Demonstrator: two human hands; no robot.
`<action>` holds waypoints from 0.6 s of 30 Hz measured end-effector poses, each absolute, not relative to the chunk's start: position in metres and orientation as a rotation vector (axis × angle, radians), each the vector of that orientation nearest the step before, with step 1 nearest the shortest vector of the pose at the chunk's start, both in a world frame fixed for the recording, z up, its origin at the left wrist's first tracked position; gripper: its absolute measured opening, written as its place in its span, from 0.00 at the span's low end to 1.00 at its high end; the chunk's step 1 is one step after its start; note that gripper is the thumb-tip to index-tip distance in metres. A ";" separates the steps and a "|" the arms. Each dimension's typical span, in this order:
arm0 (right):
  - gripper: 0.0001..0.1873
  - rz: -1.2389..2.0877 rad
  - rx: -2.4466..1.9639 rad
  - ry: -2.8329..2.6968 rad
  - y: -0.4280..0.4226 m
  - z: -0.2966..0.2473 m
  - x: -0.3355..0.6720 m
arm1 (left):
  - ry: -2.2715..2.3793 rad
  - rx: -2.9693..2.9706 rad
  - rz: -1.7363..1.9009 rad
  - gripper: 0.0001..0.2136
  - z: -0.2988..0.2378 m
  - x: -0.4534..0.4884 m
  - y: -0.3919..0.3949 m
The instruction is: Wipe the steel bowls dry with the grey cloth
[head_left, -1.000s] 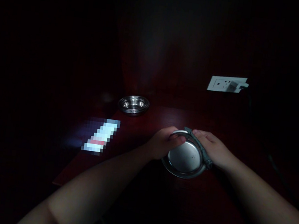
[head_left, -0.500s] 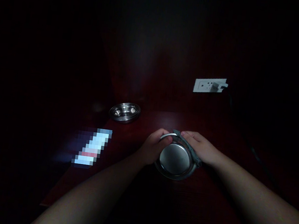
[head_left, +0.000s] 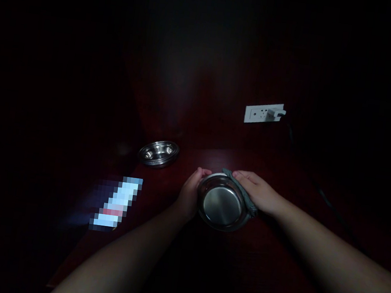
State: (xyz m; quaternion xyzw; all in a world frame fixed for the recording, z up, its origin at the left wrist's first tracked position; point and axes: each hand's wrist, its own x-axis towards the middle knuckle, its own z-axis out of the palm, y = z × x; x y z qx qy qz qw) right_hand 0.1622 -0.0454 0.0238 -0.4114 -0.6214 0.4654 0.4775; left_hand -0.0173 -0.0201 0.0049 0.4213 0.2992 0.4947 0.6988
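Note:
A round steel plate (head_left: 220, 206) is held tilted toward me above the dark red table (head_left: 272, 272). My left hand (head_left: 191, 194) grips its left rim, fingers curled over the edge. My right hand (head_left: 256, 193) presses a grey cloth (head_left: 247, 202) against the plate's right rim, fingers closed over the cloth. The room is very dim.
A stack of steel bowls (head_left: 158, 152) sits at the back left of the table. A lit, blurred-out screen (head_left: 116, 203) lies to the left. A white wall socket (head_left: 263, 113) with a plug and a dark cable is at the back right.
My left hand has slid from the plate's top edge to its left rim, and the plate now faces me more squarely. The view has drifted, so everything sits further left.

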 end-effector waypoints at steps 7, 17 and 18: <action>0.26 1.043 -0.993 -1.376 -0.045 0.024 0.161 | 0.588 0.830 1.127 0.19 0.010 -0.018 -0.018; 0.27 0.761 -0.994 -1.037 -0.032 0.015 0.165 | 0.535 1.034 0.971 0.22 0.004 -0.017 -0.022; 0.27 0.764 -0.993 -1.035 -0.032 0.014 0.164 | 0.531 1.078 0.971 0.23 0.003 -0.017 -0.023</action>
